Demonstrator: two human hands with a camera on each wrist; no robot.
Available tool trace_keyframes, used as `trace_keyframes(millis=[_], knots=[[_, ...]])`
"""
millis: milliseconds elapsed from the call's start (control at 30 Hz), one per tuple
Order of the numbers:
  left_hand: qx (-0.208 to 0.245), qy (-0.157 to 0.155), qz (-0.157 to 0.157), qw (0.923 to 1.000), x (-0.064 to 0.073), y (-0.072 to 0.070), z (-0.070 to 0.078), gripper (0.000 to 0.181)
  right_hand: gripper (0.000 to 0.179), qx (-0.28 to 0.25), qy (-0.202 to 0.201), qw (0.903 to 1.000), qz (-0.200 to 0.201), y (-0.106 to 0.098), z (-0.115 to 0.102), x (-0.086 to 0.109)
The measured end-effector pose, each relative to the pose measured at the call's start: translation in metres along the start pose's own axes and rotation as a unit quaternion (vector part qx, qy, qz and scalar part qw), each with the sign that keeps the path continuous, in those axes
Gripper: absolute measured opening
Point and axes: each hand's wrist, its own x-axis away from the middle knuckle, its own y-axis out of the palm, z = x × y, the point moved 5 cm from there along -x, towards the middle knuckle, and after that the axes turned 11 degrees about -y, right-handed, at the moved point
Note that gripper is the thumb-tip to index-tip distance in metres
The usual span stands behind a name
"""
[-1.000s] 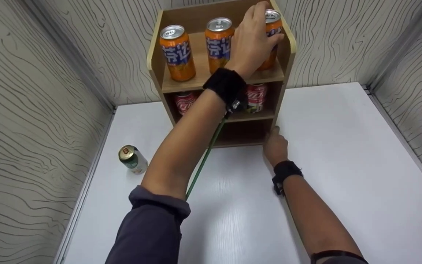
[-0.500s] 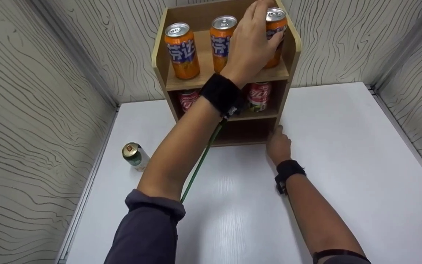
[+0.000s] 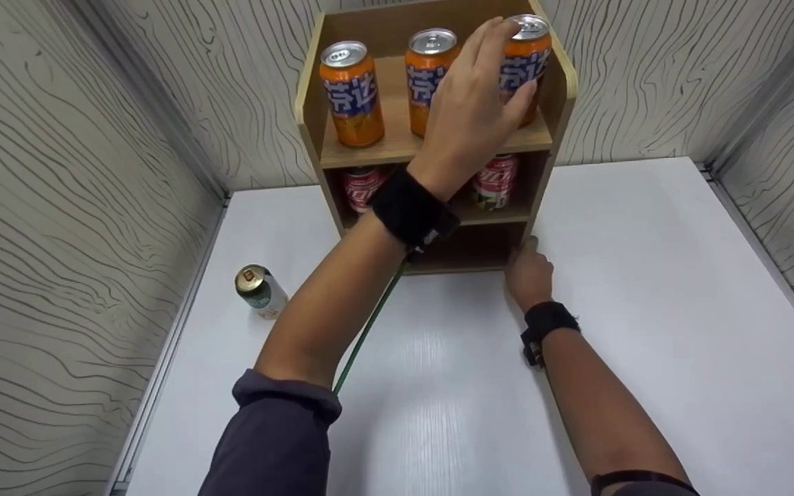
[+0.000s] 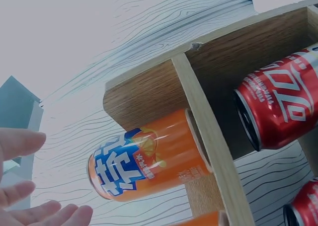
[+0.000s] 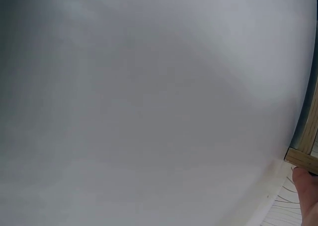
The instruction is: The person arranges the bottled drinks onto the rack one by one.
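Observation:
On the top board of a small wooden shelf [image 3: 561, 86] stand three orange soda cans: a left one [image 3: 354, 103], a middle one [image 3: 424, 76] and a right one [image 3: 533, 62]. My left hand [image 3: 467, 110] is raised in front of the right can, fingers and thumb spread. The left wrist view shows the fingers [image 4: 20, 190] apart from the orange can [image 4: 144, 156]. Low at the shelf's right front edge, my right hand [image 3: 531, 277] grips the side panel. In the right wrist view its thumb [image 5: 304, 184] presses the panel's end [image 5: 302, 159].
Red cola cans stand on the middle board, one at left [image 3: 362, 188] and one at right [image 3: 497, 180]. A green-and-white can [image 3: 261, 293] with a gold top is upright on the white table [image 3: 424, 413], left of the shelf. Patterned walls enclose the table.
My left hand has drawn back from the right orange can toward me, uncovering more of its label. The can stays on the top board. My right hand keeps its place at the shelf.

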Motion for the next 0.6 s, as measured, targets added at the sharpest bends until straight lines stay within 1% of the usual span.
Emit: trace_keyframes(millis=[67,233,300,367,467,600], knots=[[0.004,0.014,0.014,0.9998,0.005,-0.003,0.0,0.055,0.029,0.002,-0.003,1.0,0.003,0.0,0.0,0.0],[0.016,0.019,0.015,0.9996,0.017,-0.012,-0.003,0.052,0.029,-0.003,-0.001,1.0,0.003,0.0,-0.001,0.0],[0.017,0.025,0.022,0.9993,0.023,-0.019,-0.005,0.051,0.029,-0.006,0.0,1.0,0.003,0.0,-0.001,0.0],[0.018,0.034,0.04,0.9985,0.029,-0.026,-0.009,0.049,0.029,-0.007,0.0,1.0,0.004,0.0,-0.001,0.0],[0.034,0.045,0.063,0.9964,0.039,-0.037,-0.014,0.047,0.029,-0.009,0.002,1.0,0.005,0.001,-0.001,0.0],[0.063,0.043,0.092,0.9928,0.054,-0.048,-0.021,0.047,0.031,-0.007,0.002,1.0,-0.004,0.002,-0.001,0.001]])
